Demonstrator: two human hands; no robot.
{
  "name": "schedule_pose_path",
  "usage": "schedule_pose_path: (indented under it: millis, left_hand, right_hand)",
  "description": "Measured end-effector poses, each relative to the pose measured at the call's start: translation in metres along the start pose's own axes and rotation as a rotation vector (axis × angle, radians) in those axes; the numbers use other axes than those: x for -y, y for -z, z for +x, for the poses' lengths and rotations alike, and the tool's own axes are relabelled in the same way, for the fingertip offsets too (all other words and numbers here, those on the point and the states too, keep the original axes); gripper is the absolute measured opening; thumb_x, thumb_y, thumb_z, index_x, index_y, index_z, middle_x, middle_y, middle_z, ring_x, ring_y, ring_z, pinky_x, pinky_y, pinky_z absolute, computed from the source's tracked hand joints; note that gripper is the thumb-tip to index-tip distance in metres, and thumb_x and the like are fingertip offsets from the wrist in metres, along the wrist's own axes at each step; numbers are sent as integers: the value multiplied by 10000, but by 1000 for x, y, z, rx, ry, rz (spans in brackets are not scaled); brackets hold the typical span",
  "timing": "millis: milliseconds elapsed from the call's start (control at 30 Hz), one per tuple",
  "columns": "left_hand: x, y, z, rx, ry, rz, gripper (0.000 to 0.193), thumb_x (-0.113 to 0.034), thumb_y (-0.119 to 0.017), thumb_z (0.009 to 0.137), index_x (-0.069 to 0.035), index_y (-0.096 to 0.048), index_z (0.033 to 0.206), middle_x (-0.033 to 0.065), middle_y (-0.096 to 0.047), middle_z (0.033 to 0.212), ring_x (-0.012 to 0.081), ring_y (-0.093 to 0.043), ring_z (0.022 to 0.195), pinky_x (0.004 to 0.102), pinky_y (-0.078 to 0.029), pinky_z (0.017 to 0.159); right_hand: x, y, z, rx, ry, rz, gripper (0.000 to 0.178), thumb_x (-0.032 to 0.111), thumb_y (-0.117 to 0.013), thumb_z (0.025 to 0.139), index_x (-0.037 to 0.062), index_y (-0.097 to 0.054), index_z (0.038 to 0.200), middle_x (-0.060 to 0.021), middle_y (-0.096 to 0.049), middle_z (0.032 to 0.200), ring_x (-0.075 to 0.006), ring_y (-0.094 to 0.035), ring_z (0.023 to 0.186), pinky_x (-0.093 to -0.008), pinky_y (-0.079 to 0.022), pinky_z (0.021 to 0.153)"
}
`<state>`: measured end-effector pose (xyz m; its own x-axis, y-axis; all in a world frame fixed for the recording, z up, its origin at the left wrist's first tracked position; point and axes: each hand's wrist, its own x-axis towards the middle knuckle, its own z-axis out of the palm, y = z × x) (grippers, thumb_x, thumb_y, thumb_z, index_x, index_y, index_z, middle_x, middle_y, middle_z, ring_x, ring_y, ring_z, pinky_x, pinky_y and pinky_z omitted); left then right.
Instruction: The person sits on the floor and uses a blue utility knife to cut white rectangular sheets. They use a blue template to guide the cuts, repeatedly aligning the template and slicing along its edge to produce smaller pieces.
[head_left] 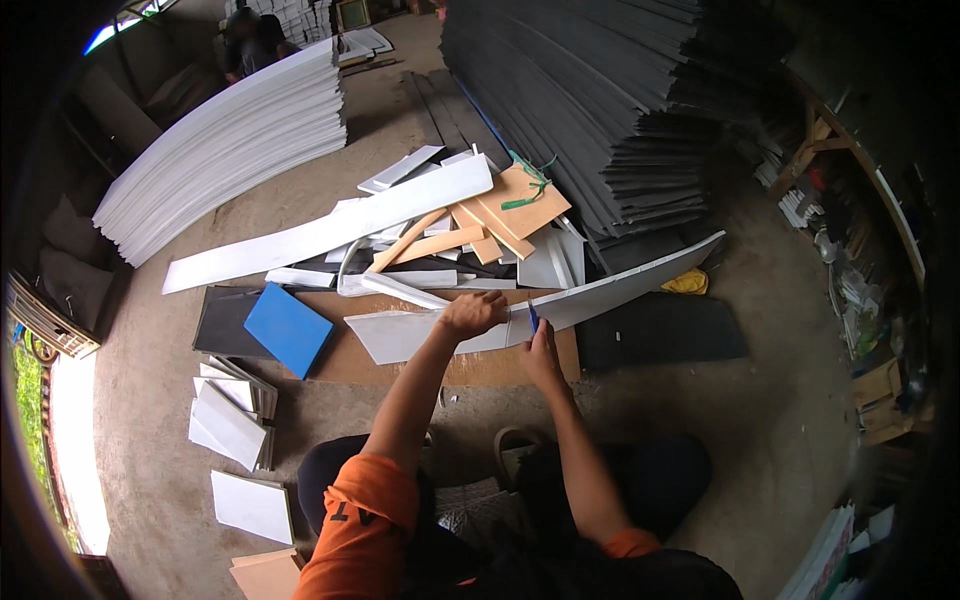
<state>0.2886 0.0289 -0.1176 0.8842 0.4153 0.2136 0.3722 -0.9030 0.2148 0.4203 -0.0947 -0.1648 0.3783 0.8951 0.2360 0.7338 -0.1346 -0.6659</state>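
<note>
At far L of the work area we're seeing a loose pile of white offcuts (230,415), and R of it, mid-left of frame, a blue slab (287,330) is lying askew, its corner overlapping a brown board (430,376). Next, at centre, the long white strip (395,338) is lying L-to-R across that board, its L end tapering. We're reckoning the board is poss. giving uneven support; if so, the strip could be rocking or skidding under load.

Our L hand (475,315) is bearing down on the strip at frame centre, fingers bent; we can't tell if they're gripping an edge or just pressing. Just R of it, our R hand (540,355) is grasping a slim blue tool (533,316), tip pointing up-frame. We can't make out a blade, but assuming it's sharp, a slip leftward would be catching the L fingers, as they're sitting v. near. Too much force, or the strip shifting, would prob. be the cause.

Further R, the strip's far end is reaching past a black sheet (660,335) toward a yellow cloth (686,282). W/ no hand steadying that end, it could be swinging or flexing, pulling any cut off line.
</note>
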Motion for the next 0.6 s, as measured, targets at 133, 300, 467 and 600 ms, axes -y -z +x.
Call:
schedule_pose_path:
  millis: [133, 300, 467, 600]
  left_hand:
    - [0, -3, -2, -62, -27, 1, 328, -336, -485, 810, -67, -493, 997, 91, -535, 961, 271, -568, 860, 364, -492, 666]
    - [-4, 2, -8, 41, 76, 15, 332, -335, -458, 830, -60, -492, 1012, 91, -540, 992, 288, -574, 845, 363, -485, 705]
    - [6, -7, -11, 7, 22, 47, 364, -335, -440, 840, -52, -478, 1067, 109, -543, 1038, 284, -571, 891, 351, -484, 731]
    - [3, -9, -5, -1, 19, 20, 370, -318, -442, 837, -54, -469, 1095, 124, -549, 1035, 287, -571, 893, 353, -484, 733]
  right_hand:
    - [-1, 7, -10, 31, 28, -12, 391, 122, -434, 841, -41, -297, 1169, -295, -450, 1095, -402, -524, 909, -457, -441, 730]
    - [51, 37, -16, 242, -305, -18, 279, 176, -352, 887, -21, -343, 1084, -281, -541, 925, -422, -542, 842, -470, -433, 712]
    - [68, 29, -19, 265, -301, -19, 269, 206, -349, 893, -26, -363, 1027, -289, -555, 832, -424, -546, 804, -468, -426, 672]
    - [43, 17, -19, 76, -60, 23, 283, 213, -383, 880, -31, -377, 1025, -285, -557, 822, -430, -543, 793, -470, -425, 666]
